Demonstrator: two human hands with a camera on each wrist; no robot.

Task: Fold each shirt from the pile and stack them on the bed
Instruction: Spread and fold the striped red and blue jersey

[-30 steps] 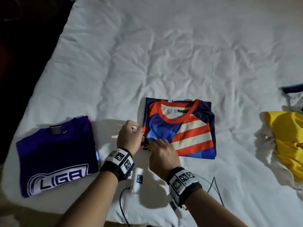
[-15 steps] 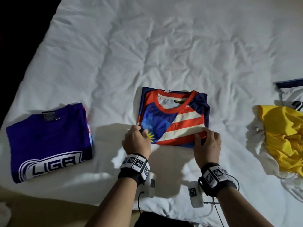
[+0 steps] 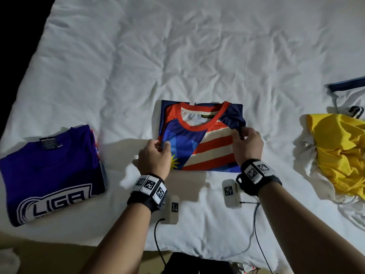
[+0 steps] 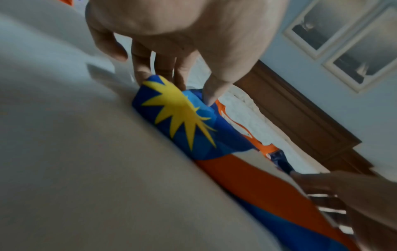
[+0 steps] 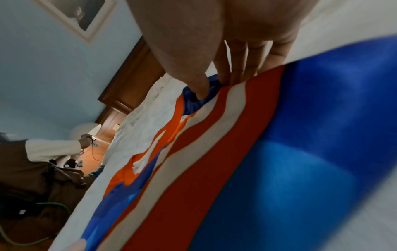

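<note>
Both hands pinch the folded striped shirt (image 3: 199,139) in the head view, left hand (image 3: 155,158) on its left edge, right hand (image 3: 247,144) on its right edge; it lies on the bed (image 3: 177,56) between the folded purple shirt (image 3: 49,173) and the yellow pile (image 3: 339,151). Left wrist view: fingers (image 4: 141,68) and thumb nip the star-printed corner. Right wrist view: thumb and fingers (image 5: 238,68) clamp dark blue cloth. Lifting evenly, both edges level, should keep the folds intact.
</note>
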